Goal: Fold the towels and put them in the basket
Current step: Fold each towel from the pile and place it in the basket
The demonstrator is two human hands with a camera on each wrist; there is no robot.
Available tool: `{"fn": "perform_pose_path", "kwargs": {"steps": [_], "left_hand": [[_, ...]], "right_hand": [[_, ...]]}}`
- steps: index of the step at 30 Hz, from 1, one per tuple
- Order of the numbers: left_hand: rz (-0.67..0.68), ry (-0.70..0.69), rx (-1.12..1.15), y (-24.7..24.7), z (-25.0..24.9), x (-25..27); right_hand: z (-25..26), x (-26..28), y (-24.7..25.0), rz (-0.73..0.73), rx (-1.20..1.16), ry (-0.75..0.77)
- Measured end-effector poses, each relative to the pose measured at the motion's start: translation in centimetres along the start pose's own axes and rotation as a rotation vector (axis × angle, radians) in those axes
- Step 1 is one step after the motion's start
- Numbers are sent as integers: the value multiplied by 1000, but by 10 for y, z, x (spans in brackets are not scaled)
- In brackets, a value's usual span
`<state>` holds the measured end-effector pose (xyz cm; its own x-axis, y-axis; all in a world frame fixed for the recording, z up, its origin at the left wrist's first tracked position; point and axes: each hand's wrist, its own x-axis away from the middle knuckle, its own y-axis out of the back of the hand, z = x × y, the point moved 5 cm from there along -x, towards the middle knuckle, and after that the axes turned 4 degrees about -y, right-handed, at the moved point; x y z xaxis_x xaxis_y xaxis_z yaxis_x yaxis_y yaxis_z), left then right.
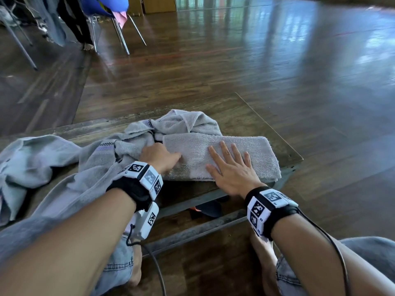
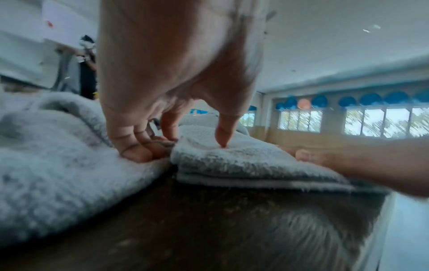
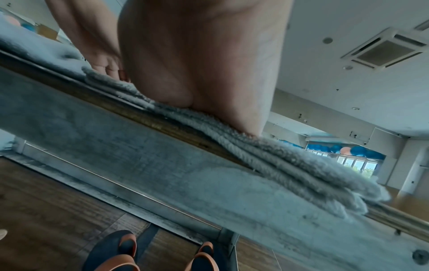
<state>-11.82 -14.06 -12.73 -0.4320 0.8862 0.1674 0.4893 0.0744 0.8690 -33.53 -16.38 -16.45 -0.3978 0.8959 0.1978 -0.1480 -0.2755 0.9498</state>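
While the right hand (image 1: 232,169) lies flat w/ fingers spread on the folded towel (image 1: 252,154), its grip is wide: palm down, nothing pinched, heel of palm near the counter (image 1: 256,116) front edge. The left hand (image 1: 159,155) sits at that towel's left end; from the left wrist view its thumb (image 2: 224,133) presses down on top of the fold while the other fingers (image 2: 139,146) curl under the end of the fold, so the left grip is narrow and pinching the towel end. Folded towel is a long gray strip, several layers thick per the right wrist view (image 3: 290,165), lying under both hands along the counter's near edge, its right end past the right hand's fingertips and slightly overhanging. Just left of and beyond the left hand is a crumpled pile of unfolded towels (image 1: 183,122), touching the folded one at its left end; more gray cloth (image 1: 32,159) trails further left, partly over the person's lap. Both wrists carry black straps w/ white marker blocks (image 1: 147,178). Under the counter, below the right hand, a pair of dark and orange sandals (image 3: 130,256) rests on the wood floor (image 1: 277,60). Far beyond the left hand, a blue chair (image 1: 106,7) w/ metal legs.
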Motion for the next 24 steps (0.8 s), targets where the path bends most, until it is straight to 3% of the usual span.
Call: {"fn": "perform_pose_path", "kwargs": {"steps": [7, 10, 13, 17, 20, 24], "left_hand": [[95, 81, 161, -1, -3, -7], [22, 100, 317, 12, -9, -4], [-71, 69, 377, 43, -12, -6], [-86, -91, 351, 76, -26, -2], [-37, -356, 329, 77, -58, 14], [289, -534, 438, 42, -94, 44]], "right_hand": [[5, 3, 1, 7, -17, -6], [12, 2, 1, 29, -53, 14], [25, -1, 8, 45, -268, 119], [35, -5, 23, -59, -670, 178], [27, -7, 35, -183, -822, 91], [4, -9, 38, 3, -1463, -146]]}}
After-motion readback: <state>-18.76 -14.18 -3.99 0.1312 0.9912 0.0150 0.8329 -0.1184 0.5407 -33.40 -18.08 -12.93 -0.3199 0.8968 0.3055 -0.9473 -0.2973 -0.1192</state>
